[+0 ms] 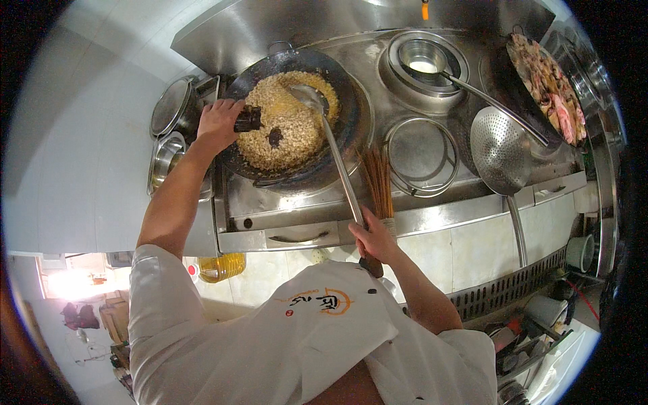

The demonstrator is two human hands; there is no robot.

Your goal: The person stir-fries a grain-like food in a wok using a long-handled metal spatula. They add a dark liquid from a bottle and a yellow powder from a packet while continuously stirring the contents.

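My left hand [217, 122] grips a small dark jar [248, 119], tilted with its mouth over the wok [298, 59]. In the wok lies a mound of pale, finely chopped food [283, 147], with yellowish liquid along its upper right. A dark brown blob [275, 137] rests on the mound just right of the jar's mouth. Around the long handle of a metal ladle [340, 161] my right hand [375, 237] is closed, near the handle's dark end. The ladle's bowl sits in the food at the wok's upper right, partly sunk.
Beside the ladle handle lies a bamboo wok brush [378, 182], next to a round metal ring stand [422, 152]. Further right are a pot with a dipper [422, 56], a perforated skimmer [498, 147] and a wok of meat pieces [549, 86]. Lidded metal containers [171, 107] stand left.
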